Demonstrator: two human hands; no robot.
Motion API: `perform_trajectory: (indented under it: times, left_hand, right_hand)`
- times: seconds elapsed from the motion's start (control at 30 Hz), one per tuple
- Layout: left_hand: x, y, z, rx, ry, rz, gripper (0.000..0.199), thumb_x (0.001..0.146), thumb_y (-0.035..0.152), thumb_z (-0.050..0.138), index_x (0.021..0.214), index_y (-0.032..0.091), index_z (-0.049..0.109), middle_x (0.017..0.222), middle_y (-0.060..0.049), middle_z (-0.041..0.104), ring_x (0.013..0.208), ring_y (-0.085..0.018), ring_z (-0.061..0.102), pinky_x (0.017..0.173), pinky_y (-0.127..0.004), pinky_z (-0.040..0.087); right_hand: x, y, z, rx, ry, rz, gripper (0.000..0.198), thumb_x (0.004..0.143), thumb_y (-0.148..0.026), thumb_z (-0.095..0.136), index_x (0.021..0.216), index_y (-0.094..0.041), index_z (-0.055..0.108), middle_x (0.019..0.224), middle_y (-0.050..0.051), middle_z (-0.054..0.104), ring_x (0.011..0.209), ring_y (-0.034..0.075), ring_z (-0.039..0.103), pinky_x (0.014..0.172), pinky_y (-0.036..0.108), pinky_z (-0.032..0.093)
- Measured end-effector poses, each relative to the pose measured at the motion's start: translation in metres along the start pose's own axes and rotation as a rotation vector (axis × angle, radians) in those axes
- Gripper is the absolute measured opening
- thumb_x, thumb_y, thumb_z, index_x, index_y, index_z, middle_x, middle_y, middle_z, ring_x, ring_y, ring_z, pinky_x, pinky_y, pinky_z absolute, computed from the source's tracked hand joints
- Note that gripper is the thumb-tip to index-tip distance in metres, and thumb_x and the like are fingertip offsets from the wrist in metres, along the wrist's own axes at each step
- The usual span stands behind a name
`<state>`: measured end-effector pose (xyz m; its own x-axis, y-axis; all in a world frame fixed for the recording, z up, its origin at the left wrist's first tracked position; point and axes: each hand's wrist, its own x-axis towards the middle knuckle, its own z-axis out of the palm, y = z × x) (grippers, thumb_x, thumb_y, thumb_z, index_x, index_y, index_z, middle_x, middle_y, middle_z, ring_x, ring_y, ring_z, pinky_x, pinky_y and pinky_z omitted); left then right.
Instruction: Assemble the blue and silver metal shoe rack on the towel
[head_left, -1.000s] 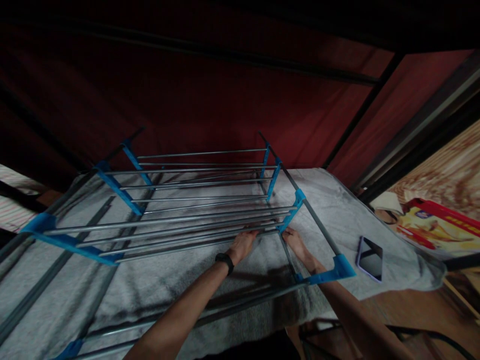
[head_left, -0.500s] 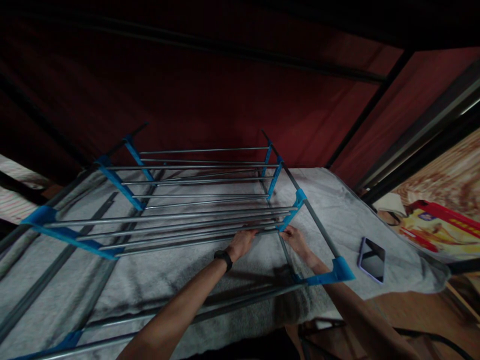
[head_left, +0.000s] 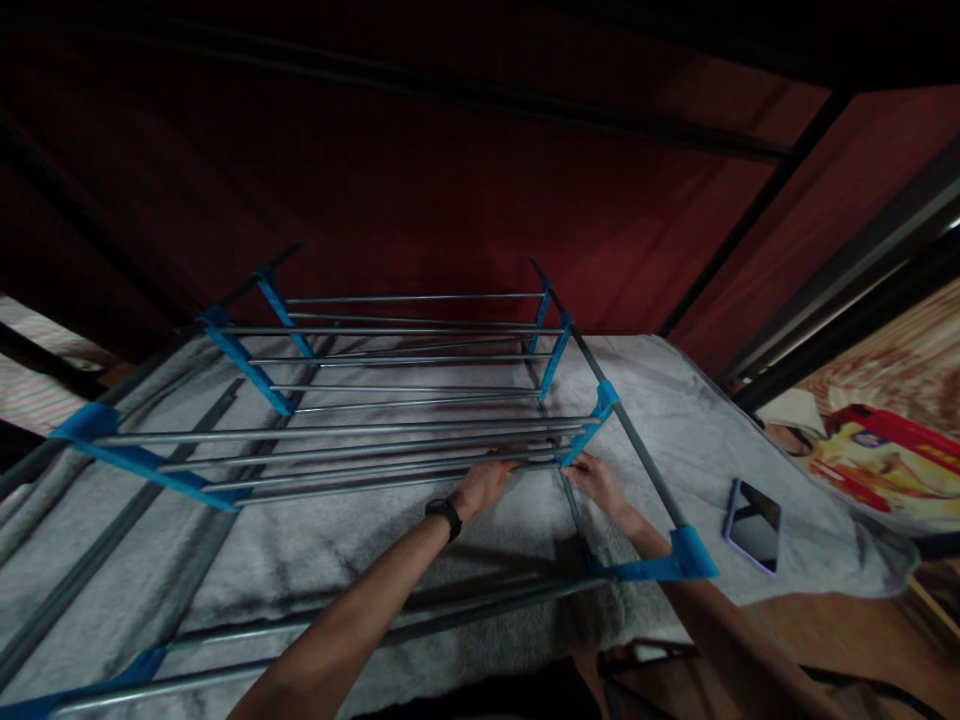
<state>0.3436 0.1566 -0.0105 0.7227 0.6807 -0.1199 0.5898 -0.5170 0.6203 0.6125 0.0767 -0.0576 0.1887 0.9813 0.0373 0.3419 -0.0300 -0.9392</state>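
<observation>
Tubular metal rack, blue brackets, parallel bars, lying on grey blanket

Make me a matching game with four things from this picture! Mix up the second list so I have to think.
Things:
1. phone
2. black wristband
3. printed package
4. right hand

Clues:
A. at the lower end of a blue bracket
B. red and yellow, by the picture's right edge
C. lying on the grey blanket
D. around the wrist of the left hand

Right pairs: 1-C, 2-D, 3-B, 4-A
</observation>
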Motion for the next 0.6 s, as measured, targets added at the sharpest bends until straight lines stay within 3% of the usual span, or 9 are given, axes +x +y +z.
perform_trajectory:
  times: [0.23, 0.6]
  left_hand:
    - [0.0012, -0.0031, 0.0033, 0.000, 0.001, -0.006, 0.044, 0.095, 0.015, 0.047, 0.136, 0.018, 0.063, 0.126, -0.012, 0.071, 0.116, -0.028, 0.068, 0.103, -0.040, 0.050]
    - [0.0023, -0.0058, 0.0044, -0.032, -0.011, 0.005, 0.043, 0.096, 0.017, 0.048, 0.136, 0.020, 0.063, 0.126, -0.010, 0.072, 0.116, -0.025, 0.068, 0.103, -0.037, 0.049]
  right_hand:
    - [-0.0012, 0.0038, -0.0008, 0.111, -0.022, 0.014, 0.036, 0.072, -0.050, 0.073, 0.090, -0.018, 0.068, 0.086, 0.006, 0.070, 0.076, 0.019, 0.060, 0.070, 0.032, 0.048]
    - [0.0005, 0.0068, -0.0028, 0.135, -0.023, 0.026, 0.034, 0.070, -0.049, 0.075, 0.083, -0.019, 0.067, 0.081, 0.005, 0.068, 0.073, 0.018, 0.058, 0.071, 0.032, 0.048]
